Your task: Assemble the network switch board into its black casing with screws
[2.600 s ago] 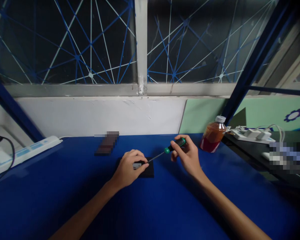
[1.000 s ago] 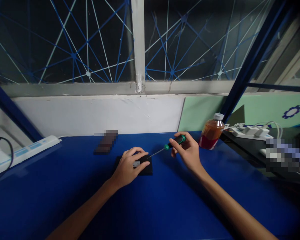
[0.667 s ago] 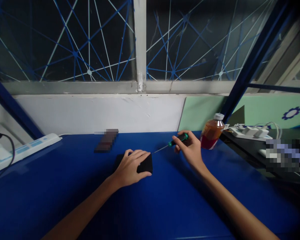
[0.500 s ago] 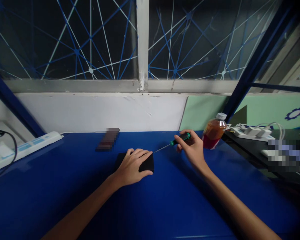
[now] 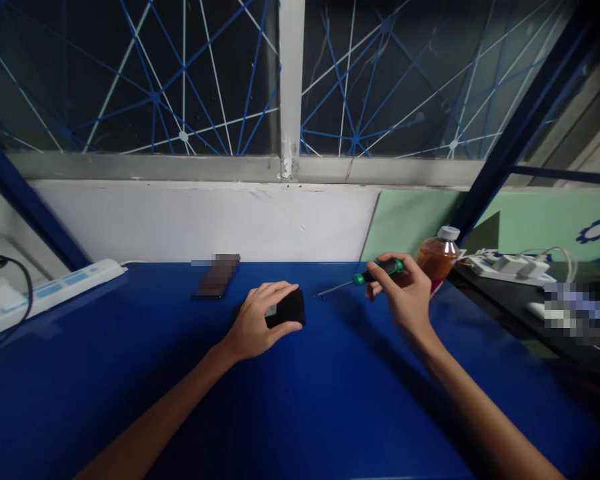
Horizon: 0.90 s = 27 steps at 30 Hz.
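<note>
On the blue table [image 5: 300, 413], my left hand [image 5: 260, 320] is wrapped over a flat black box-shaped device [image 5: 291, 309], thumb along its near edge and fingers along its far edge. A small pale label patch shows on the device beside the fingers. My right hand [image 5: 405, 287] grips a screwdriver [image 5: 377, 272] by its green and black handle. Its thin shaft points left and down, the tip a little to the right of the device and apart from it. Tiny dark specks by the tip are too small to name.
A dark phone-like slab [image 5: 217, 276] lies at the back left. The white power strip [image 5: 55, 293] runs along the left edge. Behind my right hand stands a bottle of amber drink [image 5: 437, 257]. Another plugged power strip [image 5: 510, 267] sits at the right, below the green panel.
My right hand has drawn the screwdriver to the right, away from the device's corner. The left hand has shifted slightly left, and the device looks tilted, showing more of its face.
</note>
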Each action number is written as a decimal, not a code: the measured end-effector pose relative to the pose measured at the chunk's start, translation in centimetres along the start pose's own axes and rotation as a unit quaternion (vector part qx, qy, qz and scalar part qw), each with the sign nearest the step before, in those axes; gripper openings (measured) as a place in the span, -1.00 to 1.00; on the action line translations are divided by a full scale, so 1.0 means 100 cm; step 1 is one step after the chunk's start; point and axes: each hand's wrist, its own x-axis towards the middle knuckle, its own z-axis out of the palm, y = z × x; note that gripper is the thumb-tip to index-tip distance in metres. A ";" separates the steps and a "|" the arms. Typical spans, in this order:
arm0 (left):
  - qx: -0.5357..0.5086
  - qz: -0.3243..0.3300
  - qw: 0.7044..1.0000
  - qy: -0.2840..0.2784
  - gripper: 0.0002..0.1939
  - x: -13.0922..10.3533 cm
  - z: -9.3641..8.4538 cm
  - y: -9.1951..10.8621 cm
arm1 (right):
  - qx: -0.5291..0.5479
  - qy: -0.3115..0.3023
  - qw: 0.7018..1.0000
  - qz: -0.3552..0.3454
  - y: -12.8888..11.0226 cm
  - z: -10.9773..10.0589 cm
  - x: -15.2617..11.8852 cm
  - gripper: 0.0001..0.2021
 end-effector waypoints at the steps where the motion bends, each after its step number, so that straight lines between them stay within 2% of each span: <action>1: -0.011 -0.009 1.000 0.011 -0.42 0.001 -0.002 0.000 | 0.003 -0.002 1.000 -0.004 -0.003 0.000 -0.001 -0.75; 6: -0.047 -0.016 0.998 0.041 -0.42 0.002 -0.007 -0.001 | 0.021 -0.023 0.999 -0.017 -0.011 0.004 -0.005 -0.76; 16: -0.049 -0.013 0.998 0.041 -0.43 0.003 -0.005 -0.001 | 0.032 -0.050 0.998 -0.009 -0.013 0.013 -0.016 -0.75; 27: -0.054 -0.018 0.998 0.033 -0.45 0.003 -0.005 -0.001 | 0.022 -0.053 0.998 -0.010 -0.012 0.016 -0.019 -0.75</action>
